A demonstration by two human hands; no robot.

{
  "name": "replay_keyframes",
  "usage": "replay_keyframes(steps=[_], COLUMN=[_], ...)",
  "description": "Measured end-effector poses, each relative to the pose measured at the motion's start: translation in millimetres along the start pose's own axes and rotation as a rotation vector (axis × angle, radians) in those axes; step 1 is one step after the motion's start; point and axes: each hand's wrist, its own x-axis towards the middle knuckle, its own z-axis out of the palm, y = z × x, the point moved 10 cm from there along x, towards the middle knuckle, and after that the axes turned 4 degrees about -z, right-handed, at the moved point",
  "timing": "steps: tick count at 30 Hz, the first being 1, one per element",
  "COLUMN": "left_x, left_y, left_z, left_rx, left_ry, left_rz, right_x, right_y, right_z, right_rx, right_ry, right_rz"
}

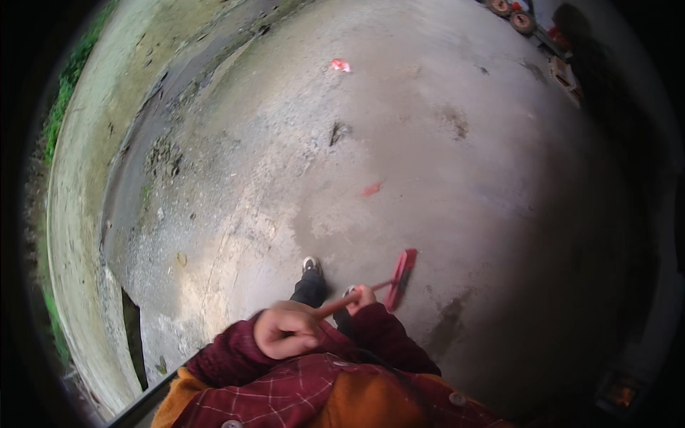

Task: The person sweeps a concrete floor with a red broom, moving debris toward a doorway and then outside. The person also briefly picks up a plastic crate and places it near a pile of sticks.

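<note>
A push broom with a red head (401, 279) and a reddish handle reaches from my hands down to the concrete floor at the right of my feet. My left hand (287, 330) is closed around the upper end of the handle, close to my chest. Lower on the handle, my right hand (362, 300) grips it, nearer the broom head. The bristles are dark and partly hidden beneath the head. A flat red scrap (372, 189) lies on the floor ahead of my feet, and a red and white wrapper (340, 65) lies farther off.
Loose gravel (166, 155) and grit spread along the left beside a curved channel (115, 182). A dark scrap (335, 134) lies on the concrete ahead. A wheeled vehicle (522, 21) and a wooden box (563, 75) stand far right. Something glows orange (623, 396) at lower right.
</note>
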Motion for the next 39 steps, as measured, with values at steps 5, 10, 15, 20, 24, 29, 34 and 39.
replay_keyframes(steps=[5, 10, 15, 20, 24, 29, 34, 39], left_x=[-7, -4, -45, -62, -109, -143, -33, -25], left_y=[103, 103, 161, 92, 65, 151, 81, 158], left_z=[-67, 15, -50, -181, -239, -265, -164, -128], left_rx=[0.363, 0.639, 0.506, -0.083, -0.022, 0.448, 0.931, 0.857], left_ry=[0.189, -0.382, -0.144, 0.374, 0.613, 0.755, 0.036, 0.068], left_rz=[0.184, 0.405, 0.548, 0.268, 0.176, 0.357, 0.097, 0.418], right_x=[53, -4, -22, -1, 37, 66, 38, -13], right_y=[85, 102, 56, 34, 97, 273, 317, 233], right_z=[252, 355, 315, 196, 205, 374, 480, 498], right_rx=[-0.291, -0.397, -0.334, -0.325, -0.348, -0.577, -0.671, -0.501], right_ry=[-0.39, -0.846, -0.513, -0.087, 0.042, -0.442, -0.999, -0.983], right_rz=[0.041, 0.336, 0.08, 0.063, 0.048, 0.295, 0.608, 0.422])
